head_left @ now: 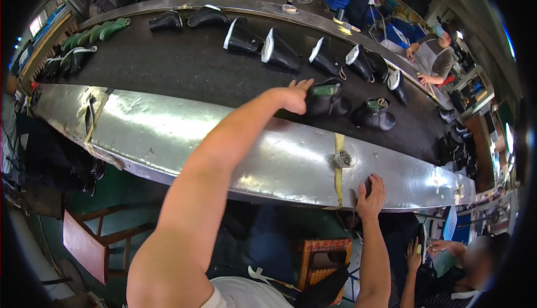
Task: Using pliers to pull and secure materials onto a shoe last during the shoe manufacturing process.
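My left hand (294, 96) reaches across the metal edge over the dark belt, fingers stretched out. It is right beside a short black boot (320, 102) with green inside its opening; whether it touches the boot I cannot tell. A second short black boot (373, 114), with something pale and looped in its top, stands just to the right. My right hand (371, 197) rests open, fingers up, on the shiny metal edge (268, 157) of the bench. Near it sits a small clear cup (344, 159) of small bits, beside a yellow tape strip (338, 188).
Along the belt's far side lie several black boots (279, 51) with pale rims. Green boots (100, 33) are at the far left, more dark footwear (456, 146) at the right. A wooden chair (86, 246) stands lower left. Co-workers sit at lower right and stand across the belt.
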`<control>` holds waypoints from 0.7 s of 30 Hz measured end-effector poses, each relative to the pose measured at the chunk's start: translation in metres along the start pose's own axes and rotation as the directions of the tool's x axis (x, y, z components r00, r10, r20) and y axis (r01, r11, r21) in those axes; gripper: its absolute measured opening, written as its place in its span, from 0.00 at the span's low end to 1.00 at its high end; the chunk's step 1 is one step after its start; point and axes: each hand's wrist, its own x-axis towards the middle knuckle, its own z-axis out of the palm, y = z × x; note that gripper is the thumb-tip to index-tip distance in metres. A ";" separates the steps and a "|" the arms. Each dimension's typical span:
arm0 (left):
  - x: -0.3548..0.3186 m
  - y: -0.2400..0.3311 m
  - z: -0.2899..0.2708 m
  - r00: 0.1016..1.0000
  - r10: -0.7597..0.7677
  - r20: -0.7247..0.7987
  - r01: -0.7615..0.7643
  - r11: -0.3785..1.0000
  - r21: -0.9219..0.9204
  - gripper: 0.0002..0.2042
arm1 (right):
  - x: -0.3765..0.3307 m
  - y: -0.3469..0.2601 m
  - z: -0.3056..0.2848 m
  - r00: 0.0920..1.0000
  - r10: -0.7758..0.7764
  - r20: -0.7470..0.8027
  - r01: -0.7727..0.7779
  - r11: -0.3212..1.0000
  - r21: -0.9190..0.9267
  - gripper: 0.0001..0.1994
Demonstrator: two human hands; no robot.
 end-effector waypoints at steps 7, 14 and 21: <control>0.053 -0.114 -0.029 0.519 -0.454 -0.724 0.120 0.878 -0.464 0.22 | 0.012 -0.018 0.010 0.999 -0.035 0.002 0.035 0.999 0.033 0.23; 0.131 -0.145 -0.035 0.456 -0.748 -0.483 0.180 0.609 -0.773 0.28 | 0.013 -0.020 0.001 0.999 -0.049 -0.004 0.049 0.997 0.057 0.23; 0.120 -0.136 -0.047 0.665 -0.682 -0.305 0.016 0.421 -0.907 0.22 | 0.016 -0.022 0.005 0.998 -0.058 -0.029 0.061 0.993 0.097 0.23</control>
